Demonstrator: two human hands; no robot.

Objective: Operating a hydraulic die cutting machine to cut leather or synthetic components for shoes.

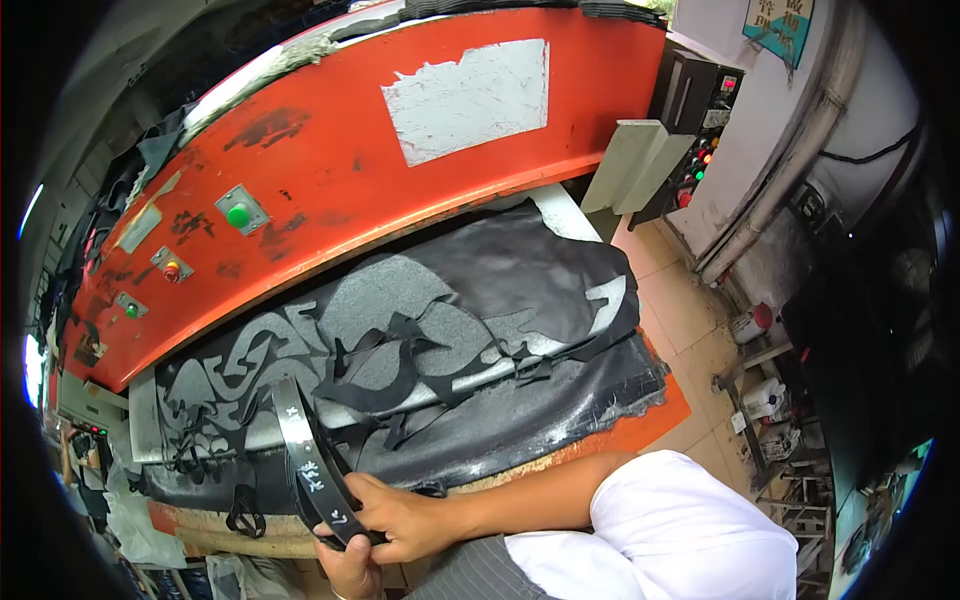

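In front of the press bed I hold a long, narrow cutting die (308, 470), a curved dark metal band with a shiny far end and white hand-drawn marks. My right hand (410, 520) grips its near end, the arm reaching in from the right in a white sleeve. Below it, my left hand (350, 572) pinches the same end, partly cut off by the lower edge. Beyond the die lies a dark leather hide (530, 265) on the pale cutting board (146, 420). Its left part is cut into ragged, curling scraps (270, 345), some hanging over the front.
An orange press beam (330, 170) spans the back, with a green button (238, 215) and a red one (172, 271). A control box (690, 165) stands at the right. A black sheet (540, 410) covers the bed's front. A rack (775, 430) is at far right.
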